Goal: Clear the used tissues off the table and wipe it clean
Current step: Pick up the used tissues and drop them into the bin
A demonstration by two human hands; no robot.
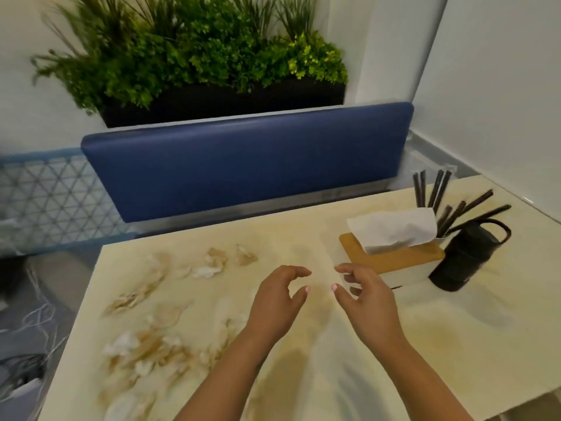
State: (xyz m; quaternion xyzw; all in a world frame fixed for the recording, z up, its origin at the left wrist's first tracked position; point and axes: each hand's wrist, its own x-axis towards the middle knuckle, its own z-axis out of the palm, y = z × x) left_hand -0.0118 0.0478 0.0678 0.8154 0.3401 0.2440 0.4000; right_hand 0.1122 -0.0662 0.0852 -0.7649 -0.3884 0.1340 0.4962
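Item: left hand (277,299) and right hand (365,294), both empty with fingers loosely curled, above the counter (455,344) beside the tissue box (394,256). Risk: used tissues (151,338), crumpled and scattered well left of the tissue box, may tear or slip off the edge if swept.

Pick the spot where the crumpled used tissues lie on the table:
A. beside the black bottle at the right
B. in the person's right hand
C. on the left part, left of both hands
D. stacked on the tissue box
C: the used tissues are scattered over the table left of the left hand and the right hand, which hold nothing.
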